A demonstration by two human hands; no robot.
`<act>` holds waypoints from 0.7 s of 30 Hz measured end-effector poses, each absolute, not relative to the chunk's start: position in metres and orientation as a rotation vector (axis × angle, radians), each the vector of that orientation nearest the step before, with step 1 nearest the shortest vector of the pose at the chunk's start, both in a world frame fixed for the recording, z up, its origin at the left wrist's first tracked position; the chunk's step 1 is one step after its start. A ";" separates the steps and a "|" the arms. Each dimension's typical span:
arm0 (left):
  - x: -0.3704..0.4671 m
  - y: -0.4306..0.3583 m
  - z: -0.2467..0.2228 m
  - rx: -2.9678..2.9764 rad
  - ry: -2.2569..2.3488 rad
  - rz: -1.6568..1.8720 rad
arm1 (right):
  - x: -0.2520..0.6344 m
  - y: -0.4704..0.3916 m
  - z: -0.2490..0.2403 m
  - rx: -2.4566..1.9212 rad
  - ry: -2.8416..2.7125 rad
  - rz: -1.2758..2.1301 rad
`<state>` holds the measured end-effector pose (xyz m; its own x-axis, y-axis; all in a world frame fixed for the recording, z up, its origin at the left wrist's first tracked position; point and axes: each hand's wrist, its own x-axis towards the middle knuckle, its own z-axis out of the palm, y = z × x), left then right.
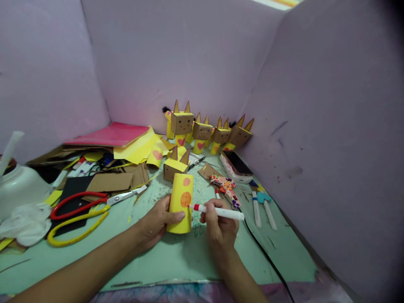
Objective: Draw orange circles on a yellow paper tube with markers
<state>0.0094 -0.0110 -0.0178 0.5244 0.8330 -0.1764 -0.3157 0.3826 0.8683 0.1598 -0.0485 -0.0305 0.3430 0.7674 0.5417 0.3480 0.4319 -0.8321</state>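
My left hand (158, 221) is closed around the lower left side of a yellow paper tube (176, 198), thumb across its front. Two orange-red spots, a small one above a larger one, are coloured on the tube. In my right hand (219, 227) is a white marker (221, 211) with a red band, its tip at or very near the larger spot. Just behind the tube sits a small cardboard box head (172, 168) with a yellow top and two pointed horns. A second yellow tube (154, 156) with a heart lies farther left.
Red-and-yellow scissors (109, 201) lie left, near a white bottle (23, 189) and crumpled tissue (27, 223). Several horned cardboard figures (202, 131) stand along the back wall. To the right are a phone (237, 162), capped markers (256, 210) and a black cable (265, 250).
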 end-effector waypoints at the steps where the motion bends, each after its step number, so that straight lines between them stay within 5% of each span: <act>1: 0.010 -0.011 -0.018 0.891 0.681 0.810 | 0.160 -0.049 -0.030 -1.156 -1.251 0.373; 21: 0.009 -0.014 -0.015 0.878 0.642 0.802 | 0.159 -0.048 -0.028 -1.160 -1.232 0.346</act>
<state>0.0094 -0.0137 -0.0148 0.5477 0.8209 -0.1619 -0.3376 0.3939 0.8549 0.1593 -0.0481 -0.0279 0.3656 0.7515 0.5492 0.3557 0.4325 -0.8285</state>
